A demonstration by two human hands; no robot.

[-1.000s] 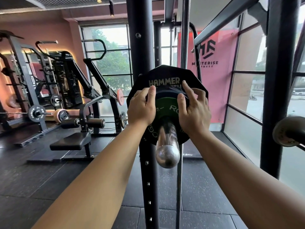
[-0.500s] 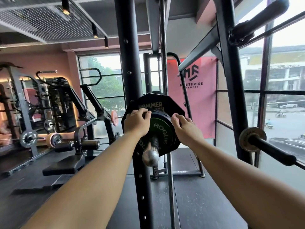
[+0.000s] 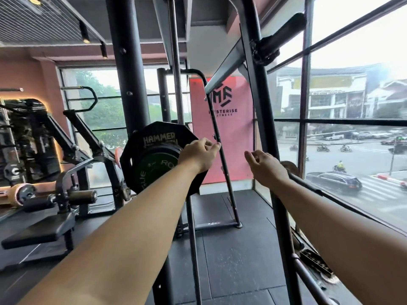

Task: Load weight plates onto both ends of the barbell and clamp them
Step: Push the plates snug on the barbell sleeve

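**Spotter:** Where do the plates stand?

**Me:** Gym rack, by the window. The black Hammer plate (image 3: 158, 137) and the smaller green Rogue plate (image 3: 154, 167) in front of it sit face to face. They are at nine o'clock from my left hand (image 3: 199, 156), beside the rack upright (image 3: 126, 84). My forearm hides the barbell's end, so I cannot say how far home they are.

**Spotter:** And your hands?

**Me:** Both hold nothing. The left hand hovers, fingers loosely curled, over the plates' three o'clock edge; whether it touches them I cannot tell. The right hand (image 3: 264, 166), just as loose, hangs at three o'clock of the left and apart from it. Behind it a dark bar (image 3: 306, 186) runs toward five o'clock.

**Spotter:** So what is the step?

**Me:** As I read it, this end is loaded and wants its clamp, and no clamp is in view. To do it well I would first press both plates flat against the barbell's shoulder, with no gap between them. Then I would slide the clamp on until it touches the green Rogue plate's face and lock it there. A clamp set short of the plate lets the stack creep outward. The far end likely needs the same.
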